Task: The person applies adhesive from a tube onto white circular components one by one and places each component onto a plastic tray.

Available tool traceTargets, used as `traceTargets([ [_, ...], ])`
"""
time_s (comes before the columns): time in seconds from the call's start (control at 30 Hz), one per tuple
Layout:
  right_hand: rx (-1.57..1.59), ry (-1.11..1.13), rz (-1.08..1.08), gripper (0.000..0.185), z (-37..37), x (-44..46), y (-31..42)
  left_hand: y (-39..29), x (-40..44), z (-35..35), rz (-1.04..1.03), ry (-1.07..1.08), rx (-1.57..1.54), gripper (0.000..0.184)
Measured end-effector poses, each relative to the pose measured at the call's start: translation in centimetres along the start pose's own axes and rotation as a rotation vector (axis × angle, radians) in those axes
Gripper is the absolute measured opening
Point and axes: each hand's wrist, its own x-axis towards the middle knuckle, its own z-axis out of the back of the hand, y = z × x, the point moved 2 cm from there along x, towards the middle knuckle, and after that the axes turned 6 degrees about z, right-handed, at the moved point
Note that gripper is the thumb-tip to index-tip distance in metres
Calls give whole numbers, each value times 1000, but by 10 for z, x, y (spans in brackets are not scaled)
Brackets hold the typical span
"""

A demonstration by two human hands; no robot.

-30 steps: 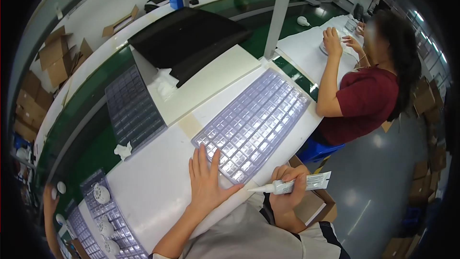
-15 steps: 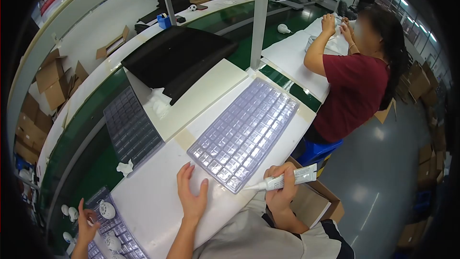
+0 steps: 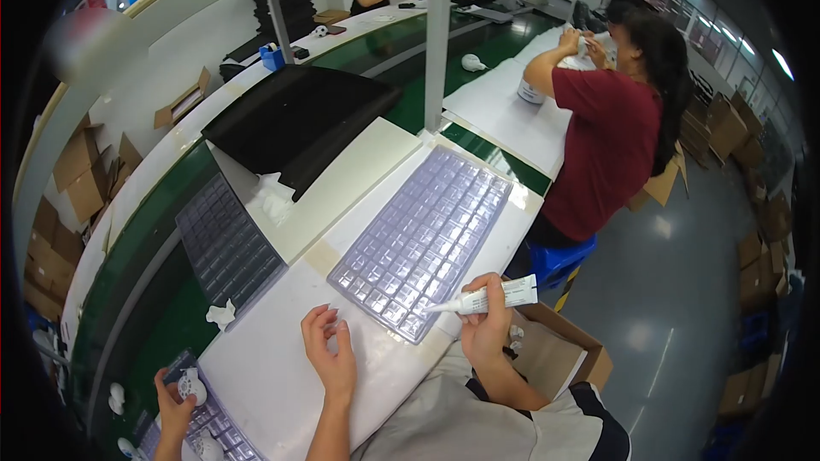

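My right hand (image 3: 487, 324) is wrapped around a white squeeze tube (image 3: 504, 296) with a long pointed nozzle. Its tip points left, over the near end of a clear plastic tray (image 3: 418, 243) divided into many small square cells. I cannot tell whether the tip touches the tray. My left hand (image 3: 331, 350) hovers over the white tabletop (image 3: 265, 350) beside the tray's near left corner, fingers loosely bent and thumb apart, holding nothing.
At lower left, a co-worker's hand (image 3: 176, 405) grips a white ball-shaped part (image 3: 191, 386) over another tray. A dark sheet (image 3: 299, 115) lies behind a white board. A cardboard box (image 3: 555, 350) stands at my right. A person in a red shirt (image 3: 606, 137) works beyond.
My right hand has moved the tube slightly left and up, bringing its nozzle over the tray. My left fingers have curled more. The co-worker's hand has closed on the white ball-shaped part.
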Motion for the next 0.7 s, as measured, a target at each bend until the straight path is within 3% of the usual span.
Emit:
traceTargets([
  [0.07, -1, -47, -16, 33, -1, -5, -3, 1, 0, 1, 5, 42, 17, 19],
  [0.17, 39, 45, -7, 33, -6, -14, -9, 2, -2, 0, 15, -63, -40, 17],
  [0.2, 35, 71, -10, 33, -9, -19, -10, 4, -3, -1, 18, 1, -18, 17],
  [0.33, 219, 184, -60, 33, -15, -44, -22, 9, -7, 0, -109, -53, 43, 21],
  [0.43, 165, 236, -173, 28, -21, -62, -20, -7, -18, 1, -265, -68, 199, 33],
  [0.57, 281, 301, -124, 27, -27, -76, -24, -37, -48, -14, -313, 202, -82, 48],
  [0.6, 281, 283, -124, 27, -26, -80, -23, -53, -56, -22, -305, 217, -78, 48],
  [0.7, 157, 400, -69, 25, -24, -86, -19, -91, -73, -54, 114, 203, -465, 52],
])
